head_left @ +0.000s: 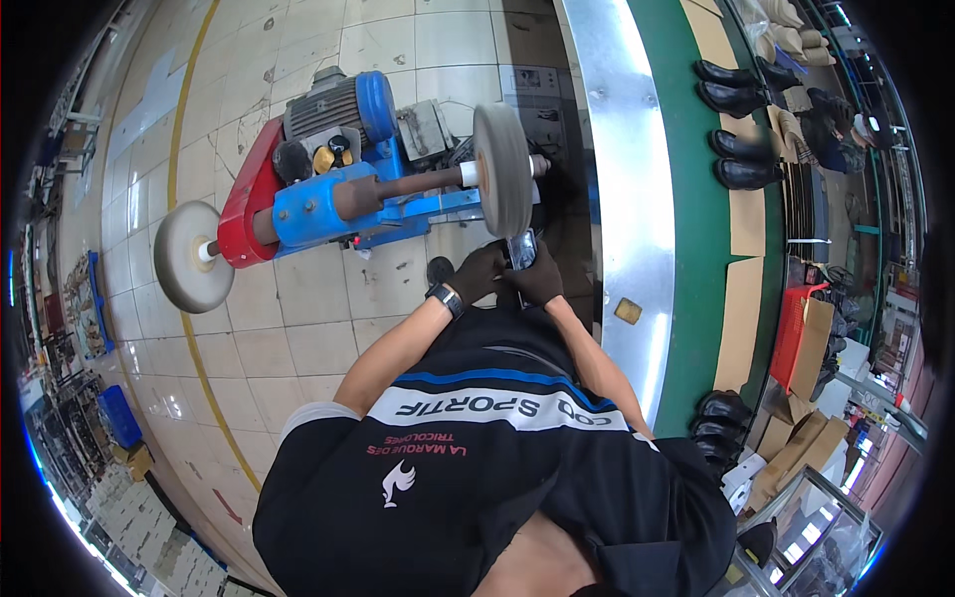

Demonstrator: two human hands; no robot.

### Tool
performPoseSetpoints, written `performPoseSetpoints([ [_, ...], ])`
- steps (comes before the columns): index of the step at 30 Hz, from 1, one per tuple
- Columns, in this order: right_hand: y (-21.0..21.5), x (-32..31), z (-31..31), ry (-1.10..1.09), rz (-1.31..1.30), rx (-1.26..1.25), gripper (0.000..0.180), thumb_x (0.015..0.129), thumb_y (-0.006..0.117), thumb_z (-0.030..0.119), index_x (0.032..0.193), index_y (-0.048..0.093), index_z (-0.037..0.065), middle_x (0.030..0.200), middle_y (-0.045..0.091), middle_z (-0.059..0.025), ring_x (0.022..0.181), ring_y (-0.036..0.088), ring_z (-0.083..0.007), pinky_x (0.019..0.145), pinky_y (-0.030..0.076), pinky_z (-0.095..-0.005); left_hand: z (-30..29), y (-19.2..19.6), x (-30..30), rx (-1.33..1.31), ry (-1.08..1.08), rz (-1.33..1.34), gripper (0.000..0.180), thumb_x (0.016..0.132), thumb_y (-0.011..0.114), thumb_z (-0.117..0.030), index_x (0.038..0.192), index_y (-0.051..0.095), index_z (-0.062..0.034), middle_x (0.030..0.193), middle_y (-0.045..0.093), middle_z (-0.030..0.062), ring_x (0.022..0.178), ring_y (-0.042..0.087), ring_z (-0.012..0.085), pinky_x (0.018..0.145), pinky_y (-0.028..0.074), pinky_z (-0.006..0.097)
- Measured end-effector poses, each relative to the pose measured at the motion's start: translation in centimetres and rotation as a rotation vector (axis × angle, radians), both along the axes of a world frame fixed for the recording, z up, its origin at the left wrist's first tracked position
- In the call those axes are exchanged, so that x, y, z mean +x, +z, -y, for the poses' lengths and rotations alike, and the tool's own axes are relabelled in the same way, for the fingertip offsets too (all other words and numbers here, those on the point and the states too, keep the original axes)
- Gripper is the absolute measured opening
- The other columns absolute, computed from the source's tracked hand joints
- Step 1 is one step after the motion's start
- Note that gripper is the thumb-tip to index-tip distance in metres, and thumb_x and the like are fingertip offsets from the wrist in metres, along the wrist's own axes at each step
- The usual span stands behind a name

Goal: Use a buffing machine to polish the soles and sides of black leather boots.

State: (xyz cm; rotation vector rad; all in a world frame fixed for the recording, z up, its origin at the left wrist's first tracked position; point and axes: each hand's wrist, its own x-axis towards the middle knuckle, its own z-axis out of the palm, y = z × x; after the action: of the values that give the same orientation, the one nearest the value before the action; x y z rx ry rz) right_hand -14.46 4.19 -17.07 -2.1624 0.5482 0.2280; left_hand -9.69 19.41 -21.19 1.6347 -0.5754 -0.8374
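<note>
Both gloved hands, left hand (479, 272) and right hand (540, 279), clamped on a dark shiny shoe (521, 249) just under the right buffing wheel (501, 169), mid-polish by the look; next likely needs rotating it against the wheel.

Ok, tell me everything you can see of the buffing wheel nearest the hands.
The buffing wheel is a thick grey-beige disc, cloth-like, seen nearly edge-on at the right end of a brown shaft. The shaft runs from a blue and red motor housing standing on the tiled floor. The left hand and right hand, both in dark gloves, hold a dark shiny item just below its rim.
</note>
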Motion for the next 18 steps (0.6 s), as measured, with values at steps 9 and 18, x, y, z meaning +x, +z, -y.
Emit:
performPoseSetpoints([
  [9, -4.4, 0.0, -2.1, 0.018, 0.077, 0.025, 0.085, 0.052, 0.078, 0.043, 0.119, 0.044, 0.005, 0.100, 0.060, -0.0201, 0.094, 0.058, -0.0362, 0.078, 0.048, -0.0411, -1.8, -7.8, 1.0, 0.148, 0.066, 0.274, 0.026, 0.070, 0.066, -0.019, 0.092, 0.058, -0.0066, 0.086, 0.063, 0.0118, 0.083, 0.059, 0.0263, 0.075, 0.046, 0.035],
  [18, -0.5, -1.1, -4.3, -0.117, -0.053, 0.086, 0.085, 0.052, 0.072, 0.051, 0.116, 0.041, 0.005, 0.098, 0.059, -0.0223, 0.091, 0.058, -0.0367, 0.076, 0.047, -0.0420, -2.6, -4.5, 0.6, -0.053, 0.031, 0.225, 0.041, 0.061, 0.075, -0.026, 0.091, 0.057, -0.0045, 0.090, 0.056, 0.0141, 0.084, 0.055, 0.0327, 0.074, 0.045, 0.037],
])
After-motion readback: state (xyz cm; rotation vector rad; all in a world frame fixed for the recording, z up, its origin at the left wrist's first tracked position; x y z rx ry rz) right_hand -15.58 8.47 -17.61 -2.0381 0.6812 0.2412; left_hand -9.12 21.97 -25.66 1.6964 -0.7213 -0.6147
